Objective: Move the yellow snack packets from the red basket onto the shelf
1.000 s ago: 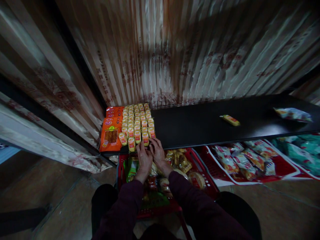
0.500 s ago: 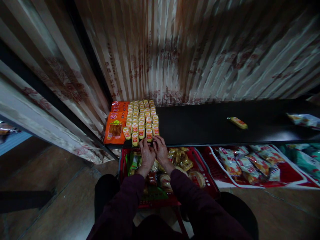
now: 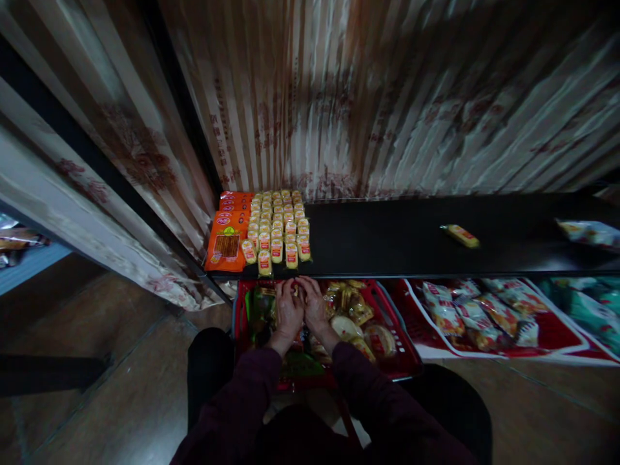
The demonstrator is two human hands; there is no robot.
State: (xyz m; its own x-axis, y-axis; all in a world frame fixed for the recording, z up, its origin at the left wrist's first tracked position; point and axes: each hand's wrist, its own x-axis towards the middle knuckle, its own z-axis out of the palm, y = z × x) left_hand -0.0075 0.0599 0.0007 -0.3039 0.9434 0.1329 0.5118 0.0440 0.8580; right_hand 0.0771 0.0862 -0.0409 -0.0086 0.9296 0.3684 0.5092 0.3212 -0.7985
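My left hand (image 3: 288, 310) and my right hand (image 3: 312, 305) are side by side over a red basket (image 3: 402, 352) of snack packets, just below the front edge of a black shelf (image 3: 387, 242). Both have their fingers curled together; what they hold, if anything, is hidden. On the shelf's left end stand rows of small yellow packets (image 3: 276, 226), with orange flat packs (image 3: 227, 232) beside them at the far left.
A single yellow packet (image 3: 460, 236) lies alone further right on the shelf, and a pale bag (image 3: 588, 232) at its right end. More red trays of wrapped snacks (image 3: 479, 316) sit under the shelf. Patterned sheeting hangs behind; wooden floor to the left.
Both hands have drawn back from the front row of yellow packets on the shelf edge and dropped down over the red basket. The view has shifted slightly.
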